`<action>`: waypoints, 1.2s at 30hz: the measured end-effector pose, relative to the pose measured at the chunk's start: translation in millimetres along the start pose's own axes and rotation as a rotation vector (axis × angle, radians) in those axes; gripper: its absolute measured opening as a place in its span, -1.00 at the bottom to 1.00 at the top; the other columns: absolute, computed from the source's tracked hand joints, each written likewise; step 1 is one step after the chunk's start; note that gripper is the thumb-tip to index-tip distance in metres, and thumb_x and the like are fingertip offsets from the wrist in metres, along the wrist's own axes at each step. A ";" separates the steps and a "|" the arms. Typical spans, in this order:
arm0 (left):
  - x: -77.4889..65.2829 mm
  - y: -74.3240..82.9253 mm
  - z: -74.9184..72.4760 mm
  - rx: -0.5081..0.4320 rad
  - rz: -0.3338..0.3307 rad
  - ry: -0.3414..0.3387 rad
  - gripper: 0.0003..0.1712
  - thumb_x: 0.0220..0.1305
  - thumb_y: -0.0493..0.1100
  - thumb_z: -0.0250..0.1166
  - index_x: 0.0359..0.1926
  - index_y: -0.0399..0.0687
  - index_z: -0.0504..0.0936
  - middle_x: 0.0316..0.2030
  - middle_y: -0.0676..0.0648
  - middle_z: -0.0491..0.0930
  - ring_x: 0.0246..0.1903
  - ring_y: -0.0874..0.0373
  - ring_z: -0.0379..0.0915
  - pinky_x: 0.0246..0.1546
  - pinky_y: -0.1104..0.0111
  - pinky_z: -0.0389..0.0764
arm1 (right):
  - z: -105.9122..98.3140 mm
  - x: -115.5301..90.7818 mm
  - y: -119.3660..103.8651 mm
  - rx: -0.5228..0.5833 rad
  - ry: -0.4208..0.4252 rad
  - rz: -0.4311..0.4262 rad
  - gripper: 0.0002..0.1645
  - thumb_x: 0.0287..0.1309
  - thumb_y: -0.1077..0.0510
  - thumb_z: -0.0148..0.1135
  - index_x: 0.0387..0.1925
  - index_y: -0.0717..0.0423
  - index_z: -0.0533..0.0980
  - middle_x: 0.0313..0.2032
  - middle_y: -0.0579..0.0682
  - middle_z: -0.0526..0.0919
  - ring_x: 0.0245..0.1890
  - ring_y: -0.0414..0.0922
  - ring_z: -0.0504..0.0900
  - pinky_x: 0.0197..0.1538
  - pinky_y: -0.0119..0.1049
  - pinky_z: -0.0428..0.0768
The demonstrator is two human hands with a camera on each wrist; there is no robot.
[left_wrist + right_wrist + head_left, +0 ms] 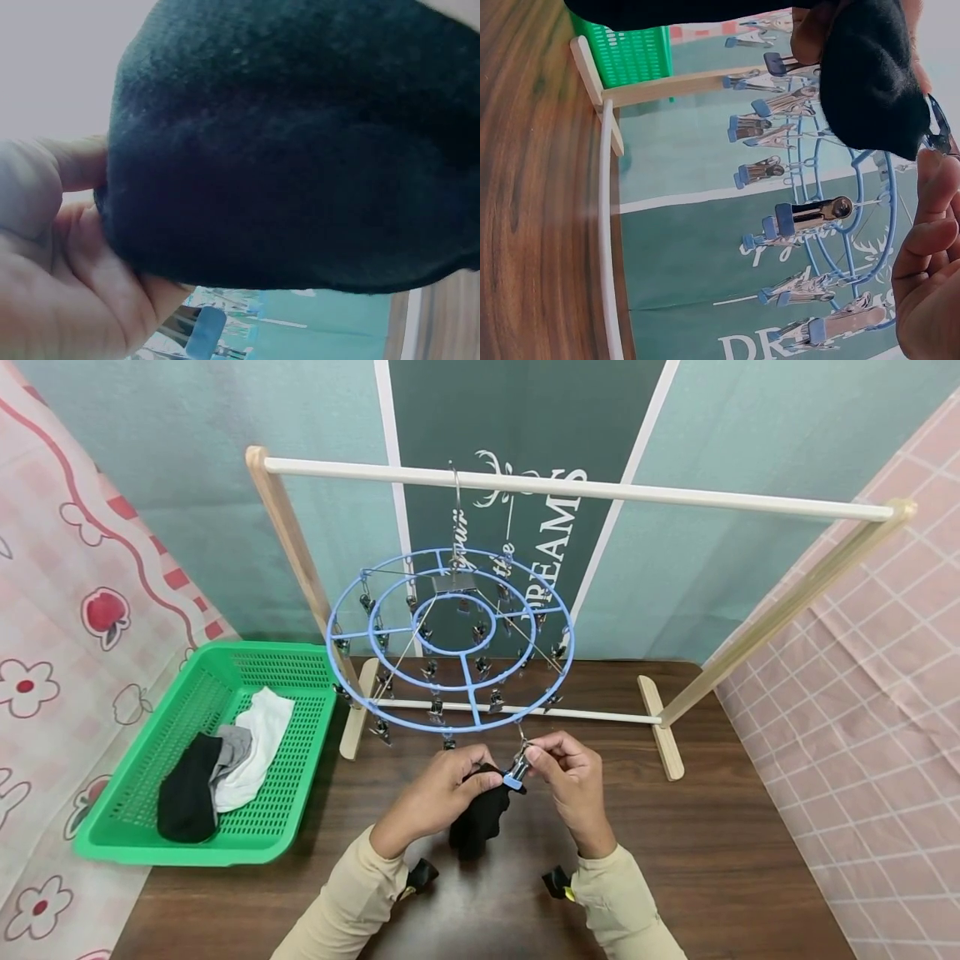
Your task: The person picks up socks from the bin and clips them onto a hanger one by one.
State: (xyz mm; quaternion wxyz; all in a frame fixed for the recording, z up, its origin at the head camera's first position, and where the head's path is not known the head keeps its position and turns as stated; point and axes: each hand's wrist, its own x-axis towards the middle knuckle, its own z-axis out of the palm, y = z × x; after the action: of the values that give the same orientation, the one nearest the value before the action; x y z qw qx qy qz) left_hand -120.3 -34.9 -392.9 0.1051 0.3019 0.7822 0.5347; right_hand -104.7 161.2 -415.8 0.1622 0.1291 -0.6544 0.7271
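My left hand [435, 793] pinches a black sock [478, 822] between thumb and fingers, below the front rim of a round blue clip hanger [469, 689]. The sock's dark fabric [285, 187] fills most of the left wrist view. My right hand [576, 781] pinches the handles of a metal clip [517, 768] with blue tips, which hangs from the hanger's front right. The clip's tips are at the sock's upper edge; I cannot tell whether they bite the fabric. In the right wrist view the sock [874, 82] partly hides the clip.
The hanger hooks over the white top rail [637, 492] of a wooden stand, with several other clips [810, 216] dangling around it. At left, a green basket [309, 777] contains black, grey and white fabric pieces. The stand's feet [660, 727] rest on the brown table [735, 868].
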 end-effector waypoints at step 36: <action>2.9 -1.0 7.1 -0.036 0.005 -0.004 -0.90 0.31 -0.22 0.26 -0.34 -0.10 0.52 -0.60 0.15 0.38 -0.60 0.32 0.19 -0.52 0.45 0.25 | 0.2 -6.2 3.1 0.049 -0.038 -0.026 -0.84 0.15 0.47 0.19 -0.29 0.58 0.43 -0.40 -0.04 0.66 -0.45 -0.26 0.60 -0.39 -0.47 0.57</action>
State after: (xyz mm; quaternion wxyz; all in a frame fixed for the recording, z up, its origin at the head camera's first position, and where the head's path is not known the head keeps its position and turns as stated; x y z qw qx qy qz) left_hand -119.5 -27.9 -396.2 0.1109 0.3028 0.7715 0.5484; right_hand -100.2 160.3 -421.0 0.1559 0.1551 -0.6376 0.7383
